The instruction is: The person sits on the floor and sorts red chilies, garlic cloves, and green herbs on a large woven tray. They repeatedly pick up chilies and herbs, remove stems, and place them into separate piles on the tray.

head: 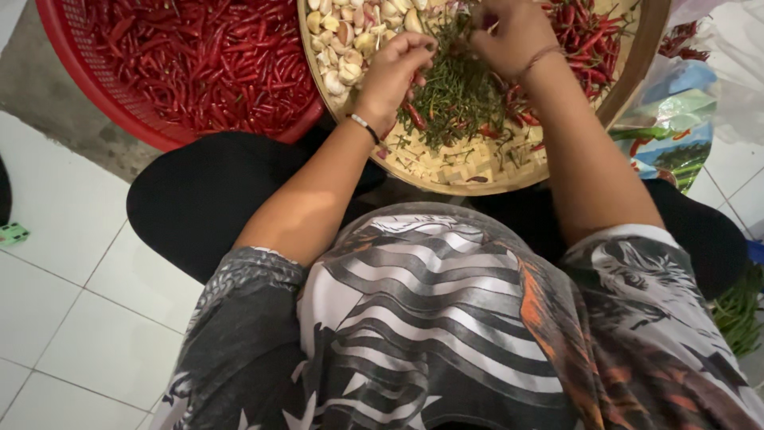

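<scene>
Person sits on white tiled floor (72, 318), round woven tray (493, 179) resting on lap; left hand (391, 70) over tray's left-middle, fingers curled in a pinch on a small red chili (415, 116), grip clenched around it; right hand (513, 36) just beside, over tray's upper middle, fingers bunched down into the green stem pile (455, 95), grip looks closed on something small, cannot tell what; hands near each other, not touching; stem pile lies mid-tray between and below both hands; garlic cloves (342, 44) heaped at tray's upper left, touching the stem pile's edge; more red chilies (585, 36) at tray's upper right; red plastic basket (127, 111) full of red chilies sits on the floor left of tray, rims touching or overlapping; plastic bags (676, 119) to the right; green beans (736, 310) at far right edge, partly cut off.
</scene>
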